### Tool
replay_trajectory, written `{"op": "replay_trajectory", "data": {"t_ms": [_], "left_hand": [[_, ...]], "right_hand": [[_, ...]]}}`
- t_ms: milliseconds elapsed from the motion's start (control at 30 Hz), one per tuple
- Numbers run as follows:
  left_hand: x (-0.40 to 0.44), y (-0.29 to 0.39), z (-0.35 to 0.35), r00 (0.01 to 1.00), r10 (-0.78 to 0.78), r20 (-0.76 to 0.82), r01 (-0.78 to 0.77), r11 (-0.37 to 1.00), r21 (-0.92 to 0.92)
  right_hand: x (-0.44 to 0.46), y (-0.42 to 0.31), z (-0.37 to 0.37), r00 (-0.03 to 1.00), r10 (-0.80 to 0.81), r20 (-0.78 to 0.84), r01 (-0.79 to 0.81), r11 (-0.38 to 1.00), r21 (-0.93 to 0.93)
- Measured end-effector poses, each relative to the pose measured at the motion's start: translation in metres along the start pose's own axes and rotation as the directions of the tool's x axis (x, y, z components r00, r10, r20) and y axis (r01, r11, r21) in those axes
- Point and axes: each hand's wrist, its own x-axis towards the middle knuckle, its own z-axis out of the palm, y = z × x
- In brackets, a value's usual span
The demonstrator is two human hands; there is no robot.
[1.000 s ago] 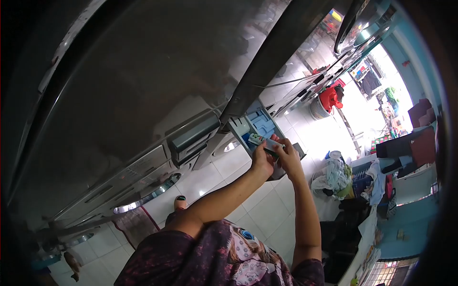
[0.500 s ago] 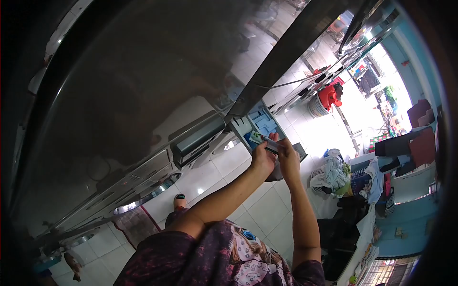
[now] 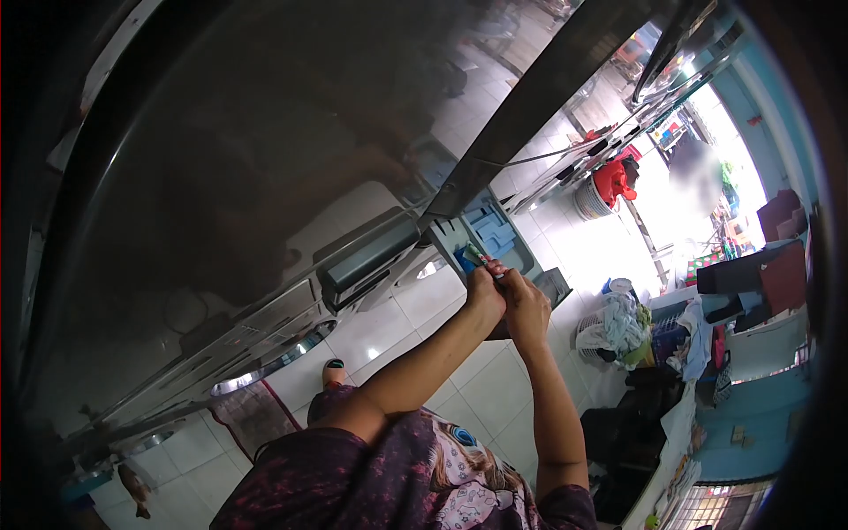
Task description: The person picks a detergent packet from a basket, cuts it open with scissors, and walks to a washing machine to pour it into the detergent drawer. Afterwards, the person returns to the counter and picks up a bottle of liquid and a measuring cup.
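Both my hands meet above a pulled-out detergent drawer (image 3: pixel 527 256) with a grey frame and light-blue parts inside. Between them is a small green-and-white sachet (image 3: pixel 474 253), its end pointing into the drawer's left side. My left hand (image 3: pixel 486 293) is closed on it in a pinch. Pressed close against the left, my right hand (image 3: pixel 528 309) has its fingers curled around the sachet's near end. Most of the packet is hidden by the fingers. A patch of deeper blue (image 3: pixel 463 260) shows in the drawer compartment beside the sachet's tip.
A large dark glossy appliance surface (image 3: pixel 265 132) fills the upper left, beside the drawer. White floor tiles (image 3: pixel 477 393) lie below. Baskets of clothes (image 3: pixel 618 322) stand at right; a basket with red cloth (image 3: pixel 594 198) is farther back. A mat (image 3: pixel 256 420) lies near my foot.
My fingers have closed more tightly around the sachet, and my right hand has turned over it and moved closer to the left. Less of the packet shows now.
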Motion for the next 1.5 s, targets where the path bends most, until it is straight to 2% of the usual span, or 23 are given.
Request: {"op": "replay_trajectory", "data": {"t_ms": [167,233,267,333,367,400,467,500,533,600,667,733,800,833,967,1167,1267,1333,1433,1500], "left_hand": [[0.012,0.0,-0.017,0.988,-0.053,0.147,0.055,0.998,-0.011],[-0.006,-0.006,0.005,0.992,0.031,-0.126,-0.029,0.999,0.018],[-0.015,-0.006,0.012,0.992,0.028,-0.126,-0.026,0.999,0.02],[-0.032,-0.003,0.017,0.994,-0.084,-0.075,0.094,0.987,0.133],[-0.034,-0.003,0.015,0.986,-0.152,-0.075,0.167,0.944,0.284],[-0.035,-0.005,0.011,0.984,-0.16,-0.076,0.175,0.942,0.287],[-0.034,-0.008,0.002,0.958,-0.252,0.139,0.189,0.914,0.359],[-0.031,-0.006,-0.001,0.937,-0.276,0.215,0.181,0.909,0.375],[-0.028,-0.008,-0.004,0.934,-0.285,0.217,0.189,0.906,0.379],[-0.029,-0.009,-0.003,0.954,-0.207,0.216,0.082,0.875,0.477],[-0.03,-0.01,0.0,0.951,-0.231,0.205,0.12,0.888,0.444],[-0.031,-0.01,0.007,0.976,-0.186,0.116,0.135,0.926,0.352],[-0.029,-0.012,0.004,0.988,-0.141,0.069,0.109,0.934,0.34],[-0.028,-0.013,0.003,0.995,-0.099,0.027,0.085,0.939,0.333],[-0.013,-0.01,-0.015,0.99,-0.136,0.032,0.119,0.938,0.324],[-0.022,-0.014,0.0,0.995,-0.041,0.086,0.012,0.95,0.313],[-0.023,-0.012,-0.001,0.997,-0.068,0.039,0.053,0.948,0.313],[-0.03,-0.01,0.003,0.997,-0.068,-0.048,0.081,0.923,0.376],[-0.031,-0.011,0.003,0.999,-0.038,-0.005,0.036,0.897,0.44],[-0.031,-0.012,0.002,0.999,-0.036,0.002,0.032,0.907,0.419]], "right_hand": [[0.002,-0.001,-0.001,1.0,0.006,0.008,-0.006,0.999,0.035],[0.005,0.001,-0.004,1.0,0.013,-0.008,-0.012,0.999,0.043],[0.007,0.002,-0.005,1.0,0.016,-0.021,-0.015,0.998,0.054],[0.009,0.009,-0.002,0.998,0.058,-0.012,-0.057,0.995,0.084],[0.01,0.013,0.0,0.995,0.096,0.0,-0.095,0.989,0.111],[0.01,0.016,0.002,0.995,0.103,-0.006,-0.101,0.989,0.108],[0.012,0.019,0.006,0.984,0.174,0.029,-0.177,0.963,0.202],[0.014,0.02,0.004,0.962,0.254,0.105,-0.273,0.925,0.264],[0.016,0.022,0.004,0.961,0.259,0.096,-0.276,0.925,0.262],[0.019,0.025,0.008,0.92,0.37,0.128,-0.391,0.849,0.355],[0.017,0.024,0.009,0.927,0.36,0.101,-0.373,0.864,0.339],[0.015,0.025,0.012,0.935,0.345,0.084,-0.353,0.879,0.32],[0.011,0.028,0.019,0.925,0.371,0.082,-0.365,0.806,0.465],[0.009,0.029,0.021,0.925,0.369,0.087,-0.366,0.807,0.464],[0.008,0.029,0.025,0.928,0.364,0.08,-0.36,0.82,0.445],[0.004,0.028,0.024,0.928,0.372,0.038,-0.343,0.808,0.479],[0.001,0.03,0.029,0.93,0.367,0.013,-0.322,0.797,0.511],[0.001,0.028,0.032,0.935,0.355,-0.004,-0.303,0.804,0.512],[-0.001,0.019,0.024,0.93,0.367,-0.022,-0.309,0.812,0.495],[-0.001,0.013,0.019,0.916,0.4,-0.008,-0.342,0.792,0.506]]}}
